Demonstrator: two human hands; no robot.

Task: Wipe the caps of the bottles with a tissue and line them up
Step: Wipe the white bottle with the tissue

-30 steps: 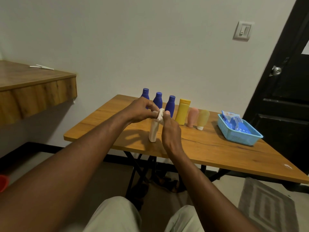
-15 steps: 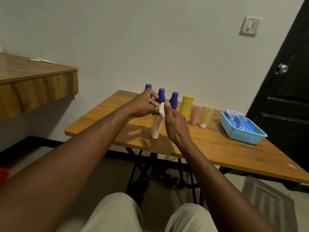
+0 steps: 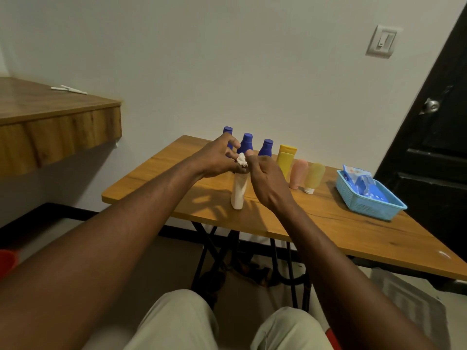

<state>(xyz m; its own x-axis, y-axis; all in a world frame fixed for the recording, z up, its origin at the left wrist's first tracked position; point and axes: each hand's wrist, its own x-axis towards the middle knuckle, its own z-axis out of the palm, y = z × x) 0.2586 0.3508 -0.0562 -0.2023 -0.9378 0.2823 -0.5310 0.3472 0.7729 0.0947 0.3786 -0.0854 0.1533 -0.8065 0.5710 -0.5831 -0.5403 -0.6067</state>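
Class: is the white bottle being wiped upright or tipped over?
Upright: the white bottle stands base-down on the table, left hand gripping its top, right hand pinching the tissue there.

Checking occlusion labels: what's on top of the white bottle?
A crumpled tissue sits atop the white bottle, pinched by the right hand; the left hand grips the neck. The cap is covered by tissue and fingers, so it can't be seen.

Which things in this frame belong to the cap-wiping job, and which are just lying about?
In the job: white bottle, tissue, left hand, right hand, blue bottles, yellow bottle, pink bottle, pale bottle.

Lying about: blue basket with packets, white sticks on shelf, light switch, door.
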